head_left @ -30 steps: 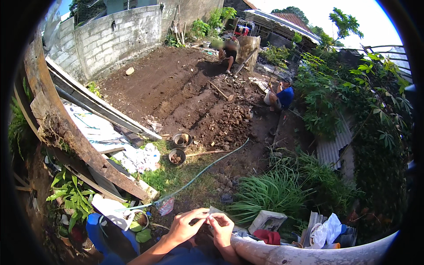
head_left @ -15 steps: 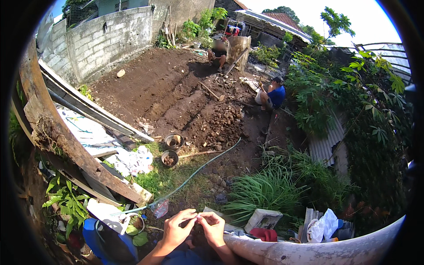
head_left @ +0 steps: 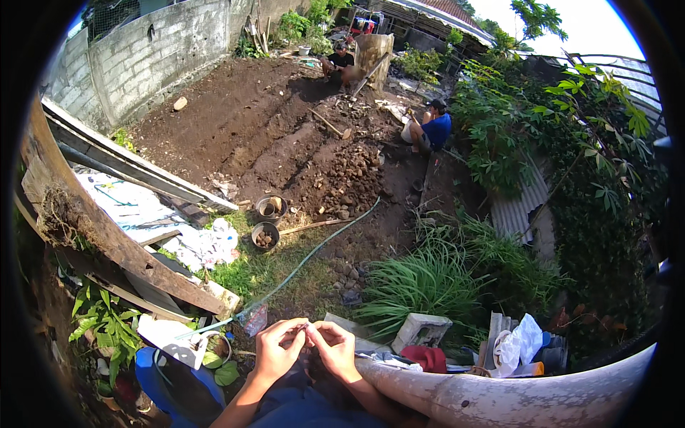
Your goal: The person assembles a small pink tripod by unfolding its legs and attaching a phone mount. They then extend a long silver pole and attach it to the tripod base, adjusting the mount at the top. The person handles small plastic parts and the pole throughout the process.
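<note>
My left hand (head_left: 275, 351) and my right hand (head_left: 335, 351) meet fingertip to fingertip at the lower middle. Thumb and forefinger are pinched together on each, and whatever is between them is too small to make out. Just right of my right hand runs a thick, pale, weathered rail (head_left: 499, 396). Beyond my left hand lies a crumpled clear plastic piece (head_left: 255, 319). A blue plastic container (head_left: 168, 389) stands left of my left forearm.
A green hose (head_left: 300, 267) crosses the ground ahead. Two buckets (head_left: 265, 236) stand near a heap of stones (head_left: 353, 178). One person in blue (head_left: 437, 130) and another in black (head_left: 338, 63) crouch on the dug soil. A concrete block (head_left: 421, 332) sits beyond the rail.
The whole view has shifted slightly, so the yard appears further left and up. My hands stay pinched together, a little further left and higher in the picture.
</note>
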`<state>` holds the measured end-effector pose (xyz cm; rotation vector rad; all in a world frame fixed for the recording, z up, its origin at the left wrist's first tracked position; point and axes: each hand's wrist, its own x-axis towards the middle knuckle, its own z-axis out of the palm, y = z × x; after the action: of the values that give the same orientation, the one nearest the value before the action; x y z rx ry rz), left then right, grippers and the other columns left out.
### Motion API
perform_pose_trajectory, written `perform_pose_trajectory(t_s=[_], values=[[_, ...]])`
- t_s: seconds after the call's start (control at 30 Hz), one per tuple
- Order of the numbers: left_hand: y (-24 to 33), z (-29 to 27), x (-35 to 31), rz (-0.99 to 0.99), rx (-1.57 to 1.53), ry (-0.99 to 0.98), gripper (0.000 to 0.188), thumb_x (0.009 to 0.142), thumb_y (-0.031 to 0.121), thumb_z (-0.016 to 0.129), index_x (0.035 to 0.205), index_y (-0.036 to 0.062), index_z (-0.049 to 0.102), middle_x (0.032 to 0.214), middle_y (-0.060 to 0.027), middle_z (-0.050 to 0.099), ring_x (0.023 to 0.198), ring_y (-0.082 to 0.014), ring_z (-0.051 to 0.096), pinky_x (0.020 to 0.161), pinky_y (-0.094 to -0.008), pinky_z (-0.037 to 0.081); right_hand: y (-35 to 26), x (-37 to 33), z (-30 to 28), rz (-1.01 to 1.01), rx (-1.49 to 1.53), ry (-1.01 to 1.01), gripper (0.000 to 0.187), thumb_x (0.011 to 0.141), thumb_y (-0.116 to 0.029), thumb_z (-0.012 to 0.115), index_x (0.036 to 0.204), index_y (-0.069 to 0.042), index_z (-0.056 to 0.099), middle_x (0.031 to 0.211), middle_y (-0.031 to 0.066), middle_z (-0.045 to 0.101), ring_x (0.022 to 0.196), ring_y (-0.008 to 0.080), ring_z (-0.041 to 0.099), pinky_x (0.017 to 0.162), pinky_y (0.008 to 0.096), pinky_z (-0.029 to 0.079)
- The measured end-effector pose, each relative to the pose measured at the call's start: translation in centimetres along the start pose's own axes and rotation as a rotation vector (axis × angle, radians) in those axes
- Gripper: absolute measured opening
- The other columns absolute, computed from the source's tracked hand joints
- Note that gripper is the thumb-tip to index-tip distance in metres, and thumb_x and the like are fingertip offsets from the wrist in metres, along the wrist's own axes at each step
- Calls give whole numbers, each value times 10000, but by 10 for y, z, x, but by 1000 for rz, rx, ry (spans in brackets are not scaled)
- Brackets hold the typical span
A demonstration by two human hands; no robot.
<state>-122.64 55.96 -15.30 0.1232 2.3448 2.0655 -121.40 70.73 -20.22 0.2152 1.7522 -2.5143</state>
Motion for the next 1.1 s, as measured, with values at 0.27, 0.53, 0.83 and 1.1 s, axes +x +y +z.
perform_pose_trajectory(t_s=[0.27, 0.53, 0.83, 1.1], values=[[0, 0, 6, 219, 260, 90, 134, 868, 39, 748, 1002, 26, 757, 963, -103, 740, 828, -218, 735, 718, -326, 595, 1, 0, -3, 10, -37, 30, 168, 996, -93, 673, 1098, 37, 702, 932, 52, 733, 812, 86, 667, 740, 235, 543], [-8, -3, 13, 371, 447, 79, 142, 853, 73, 766, 992, 49, 783, 988, -104, 754, 894, -268, 727, 803, -362, 590, 3, 2, -4, -18, -104, 40, 175, 977, -84, 695, 1089, 50, 714, 945, 81, 741, 830, 121, 695, 740, 263, 579], [-9, -8, 9, 265, 281, 43, 182, 874, 59, 760, 1050, 12, 770, 1005, -124, 774, 913, -230, 764, 798, -328, 608, 1, 2, -3, 0, -32, -13, 191, 966, -92, 716, 1092, 51, 721, 998, 104, 745, 882, 129, 694, 794, 258, 567], [-12, -10, 9, 53, 79, -24, 193, 894, 46, 757, 1071, -30, 742, 1006, -144, 775, 925, -188, 759, 797, -302, 621, 7, 3, -4, -16, -30, -29, 182, 976, -94, 703, 1100, 38, 722, 1024, 81, 748, 945, 121, 693, 868, 270, 560]])
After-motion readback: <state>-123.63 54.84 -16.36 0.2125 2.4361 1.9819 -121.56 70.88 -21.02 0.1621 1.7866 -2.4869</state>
